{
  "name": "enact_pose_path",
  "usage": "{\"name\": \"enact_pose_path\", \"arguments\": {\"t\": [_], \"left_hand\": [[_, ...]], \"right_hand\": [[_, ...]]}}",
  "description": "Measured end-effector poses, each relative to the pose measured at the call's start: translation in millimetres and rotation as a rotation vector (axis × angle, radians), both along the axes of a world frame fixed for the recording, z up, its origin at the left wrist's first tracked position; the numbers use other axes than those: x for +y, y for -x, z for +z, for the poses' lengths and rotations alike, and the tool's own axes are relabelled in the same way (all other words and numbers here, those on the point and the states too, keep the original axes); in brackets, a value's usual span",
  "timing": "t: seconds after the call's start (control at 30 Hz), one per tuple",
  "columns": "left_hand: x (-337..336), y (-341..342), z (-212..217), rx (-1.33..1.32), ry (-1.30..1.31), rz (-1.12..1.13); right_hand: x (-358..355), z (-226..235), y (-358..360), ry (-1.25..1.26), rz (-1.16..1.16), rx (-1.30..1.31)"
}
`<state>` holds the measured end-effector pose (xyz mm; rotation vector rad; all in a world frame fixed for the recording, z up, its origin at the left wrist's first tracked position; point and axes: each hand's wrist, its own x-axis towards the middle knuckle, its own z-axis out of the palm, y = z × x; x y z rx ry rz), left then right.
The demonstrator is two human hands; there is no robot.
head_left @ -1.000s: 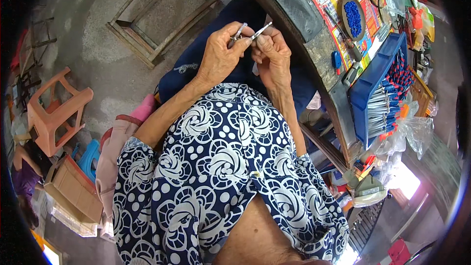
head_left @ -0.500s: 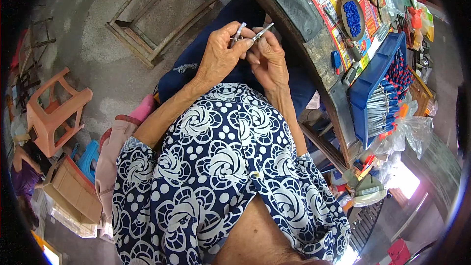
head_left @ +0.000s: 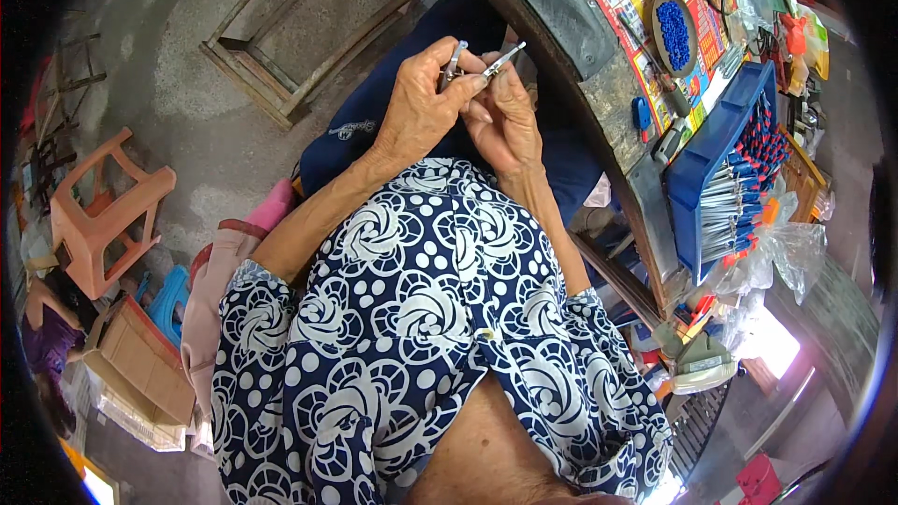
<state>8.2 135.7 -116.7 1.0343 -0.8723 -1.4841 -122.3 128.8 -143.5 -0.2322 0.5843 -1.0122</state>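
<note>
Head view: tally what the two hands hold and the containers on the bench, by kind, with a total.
Small metal pieces in the left hand and right hand: 2, one left, one right
Blue tray of metal rods: 1
Oval dish of blue bits: 1
Total: 4

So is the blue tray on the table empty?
No, the blue tray on the table is packed with rows of thin silver rods with blue and red ends.
</note>
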Motion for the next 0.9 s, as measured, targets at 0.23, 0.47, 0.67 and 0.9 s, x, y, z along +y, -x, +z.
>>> {"name": "enact_pose_path", "arguments": {"t": [0.23, 0.47, 0.67, 0.9], "left_hand": [[-0.4, 1.7, -8.5, -0.177, 0.100, -0.024], [-0.8, 2.4, 5.6, -0.110, 0.061, -0.068], [-1.3, 6.2, 2.4, -0.077, -0.018, -0.046], [-0.1, 8.6, 5.9, -0.081, 0.035, -0.137]], "right_hand": [[1.8, -0.7, 4.7, 0.079, 0.010, -0.003], [0.2, 1.8, 8.8, 0.116, -0.021, 0.101], [-2.1, 17.4, 2.8, 0.211, -0.172, 0.386], [-3.5, 21.9, 17.7, 0.282, -0.242, 0.508]]}}
